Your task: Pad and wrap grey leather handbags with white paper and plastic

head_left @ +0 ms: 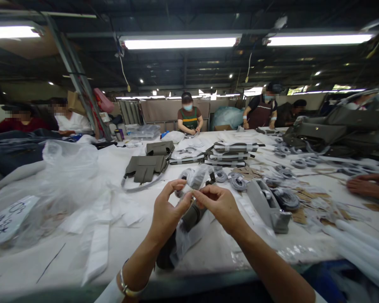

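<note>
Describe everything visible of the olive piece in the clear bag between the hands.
The olive piece is a dark, strap-like length of what looks like leather or fabric, sheathed in a clear plastic bag. It lies slanted on the white table, lower end at the near edge, upper end raised between the left hand and right hand, whose fingertips pinch the bag's top.

Wears a thin silver bangle [125,288] just behind the left hand [166,210]; farther behind that hand, at the elbow, a white sleeve [109,294] edge.
</note>
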### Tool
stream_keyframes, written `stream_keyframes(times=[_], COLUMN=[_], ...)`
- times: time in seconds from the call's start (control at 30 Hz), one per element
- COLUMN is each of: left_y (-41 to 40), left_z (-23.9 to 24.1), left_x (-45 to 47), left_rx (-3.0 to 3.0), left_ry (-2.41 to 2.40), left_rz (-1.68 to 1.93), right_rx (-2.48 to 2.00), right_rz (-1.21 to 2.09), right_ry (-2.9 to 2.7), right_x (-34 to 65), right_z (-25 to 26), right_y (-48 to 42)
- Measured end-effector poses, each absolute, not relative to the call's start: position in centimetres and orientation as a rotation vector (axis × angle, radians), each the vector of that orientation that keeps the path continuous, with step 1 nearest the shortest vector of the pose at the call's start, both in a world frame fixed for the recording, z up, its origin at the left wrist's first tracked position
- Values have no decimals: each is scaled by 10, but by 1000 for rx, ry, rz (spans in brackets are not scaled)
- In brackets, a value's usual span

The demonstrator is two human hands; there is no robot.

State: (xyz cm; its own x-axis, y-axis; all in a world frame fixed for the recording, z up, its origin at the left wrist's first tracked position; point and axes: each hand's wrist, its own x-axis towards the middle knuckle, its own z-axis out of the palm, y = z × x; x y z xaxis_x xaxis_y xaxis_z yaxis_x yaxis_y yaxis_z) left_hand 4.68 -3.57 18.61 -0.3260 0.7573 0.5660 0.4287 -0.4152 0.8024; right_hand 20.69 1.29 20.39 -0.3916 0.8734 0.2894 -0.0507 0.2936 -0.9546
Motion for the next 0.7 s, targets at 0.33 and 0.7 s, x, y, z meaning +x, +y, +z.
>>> stream_keyframes(times=[0.33,0.7], left_y=[-39,-40], left_z=[188,189], left_x=[46,60], left_rx=[1617,1587], left_ry=[1467,1660], left_rz=[1772,1757], right_rx=[-712,-651], right_rz=[1354,1291], right_ry=[-1681,-1661], right_x=[207,204], right_z=[202,182], right_y=[19,28])
